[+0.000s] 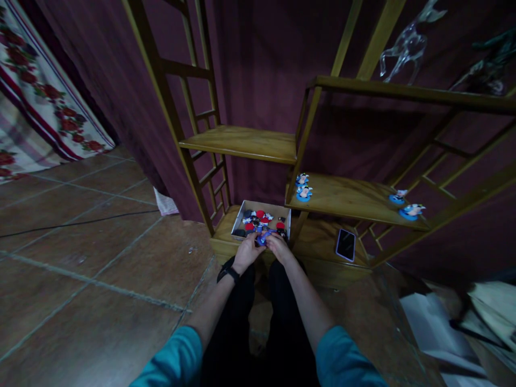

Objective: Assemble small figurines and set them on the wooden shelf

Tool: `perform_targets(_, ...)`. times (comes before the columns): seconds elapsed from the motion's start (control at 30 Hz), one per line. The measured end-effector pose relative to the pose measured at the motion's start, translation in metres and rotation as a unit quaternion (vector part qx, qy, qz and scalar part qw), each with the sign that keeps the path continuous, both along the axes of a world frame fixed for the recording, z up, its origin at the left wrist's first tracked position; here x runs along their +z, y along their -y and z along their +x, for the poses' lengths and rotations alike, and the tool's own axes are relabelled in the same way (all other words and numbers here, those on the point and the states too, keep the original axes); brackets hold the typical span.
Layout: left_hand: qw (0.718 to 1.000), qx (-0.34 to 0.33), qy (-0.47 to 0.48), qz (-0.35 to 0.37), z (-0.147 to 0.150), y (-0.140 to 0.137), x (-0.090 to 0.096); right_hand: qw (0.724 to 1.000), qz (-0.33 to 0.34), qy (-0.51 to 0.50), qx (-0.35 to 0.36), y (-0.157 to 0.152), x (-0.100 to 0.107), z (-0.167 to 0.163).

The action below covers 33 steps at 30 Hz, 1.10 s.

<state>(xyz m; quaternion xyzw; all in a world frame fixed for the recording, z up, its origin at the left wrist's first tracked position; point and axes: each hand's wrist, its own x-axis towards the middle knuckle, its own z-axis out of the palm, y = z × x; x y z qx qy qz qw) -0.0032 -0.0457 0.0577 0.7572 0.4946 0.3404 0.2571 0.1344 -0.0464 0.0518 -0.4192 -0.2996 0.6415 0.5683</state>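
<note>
A small purple-blue figurine (264,237) is held between both hands, just over the near edge of a shallow cardboard box (235,221). My left hand (248,251) has its fingers closed on the figurine's left side. On the other side, the fingers of my right hand (278,246) pinch it too. Inside the box lie several small figures with red, black and white parts, such as a red piece (260,214) at the back. My fingers cover part of the figurine, so its full shape is hidden.
The box rests on the bottom shelf (224,228) of a wooden rack. Blue-based figurines (303,193) stand in pairs at both ends of the middle shelf (346,196). A phone (345,245) lies at lower right. A clear glass animal (405,48) stands higher up. A cable (80,223) crosses the floor.
</note>
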Motion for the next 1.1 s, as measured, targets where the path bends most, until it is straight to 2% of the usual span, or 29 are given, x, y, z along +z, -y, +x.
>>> perform_targets(0.2,0.999,0.013,-0.003,-0.029,0.001,0.005,0.006,1.0,-0.002,0.007,0.025,0.003,0.002,0.002)
perform_targets(0.53,1.0,0.009,-0.02,-0.022,-0.002,0.005,0.007,0.998,-0.011,0.02,0.05,0.002,-0.004,0.004)
perform_targets(1.1,0.998,0.028,-0.04,-0.044,0.001,0.01,0.013,0.999,-0.031,0.038,0.021,-0.003,-0.008,0.004)
